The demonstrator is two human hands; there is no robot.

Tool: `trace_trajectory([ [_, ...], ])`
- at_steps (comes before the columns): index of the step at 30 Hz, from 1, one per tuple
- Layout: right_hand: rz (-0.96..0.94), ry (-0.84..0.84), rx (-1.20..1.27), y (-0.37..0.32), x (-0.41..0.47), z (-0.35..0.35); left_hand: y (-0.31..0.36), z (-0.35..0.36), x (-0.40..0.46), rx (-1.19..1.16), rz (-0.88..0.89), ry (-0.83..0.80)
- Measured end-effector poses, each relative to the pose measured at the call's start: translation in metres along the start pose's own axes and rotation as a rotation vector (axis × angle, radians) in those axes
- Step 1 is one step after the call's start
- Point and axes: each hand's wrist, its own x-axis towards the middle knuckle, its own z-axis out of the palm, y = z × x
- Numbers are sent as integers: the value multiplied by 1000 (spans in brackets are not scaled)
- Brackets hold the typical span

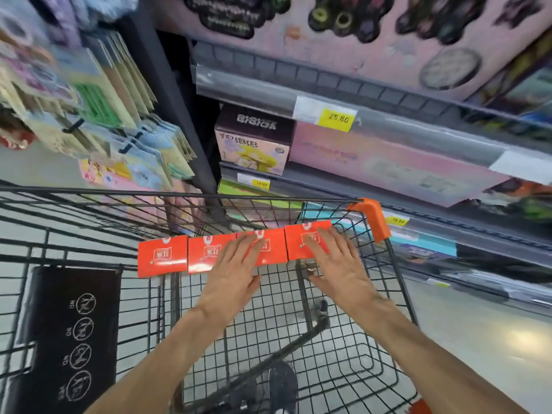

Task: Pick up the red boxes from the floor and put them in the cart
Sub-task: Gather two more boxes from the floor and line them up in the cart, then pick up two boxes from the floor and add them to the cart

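Both forearms reach in, fingers straight and spread: left hand (236, 270) flat on the third of the red boxes (162, 256), right hand (334, 258) flat on the fourth. Four glossy boxes, white emblems up, run left to right, edges touching, at the cart (370, 218) basket's far end; open wire floor lies nearer.

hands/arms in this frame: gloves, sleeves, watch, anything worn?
Nothing worn that shows. The left hand and right hand are bare, no gloves, and no rings are visible on the fingers. Both forearms are bare from wrist to the bottom edge of the frame: no sleeves, watch or bands in view. Anything above the forearms is out of frame.
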Motion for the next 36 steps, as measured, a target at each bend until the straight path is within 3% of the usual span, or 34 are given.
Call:
trace_trajectory([
  [5, 1, -33, 4, 17, -61, -70, 42, -76, -9, 14, 159, 0],
  [11, 194, -9, -26, 53, -191, -198, 142, -206, -19, 97, 395, -15],
  [18, 499, 241, -21, 93, -404, -311, 325, -307, -46, 149, 795, 39],
  [24, 815, 392, 37, 128, -599, -341, 517, -316, -75, 171, 1107, 45],
  [36, 1347, 412, 111, 221, -907, -286, 884, -222, -168, 105, 1491, -24],
])
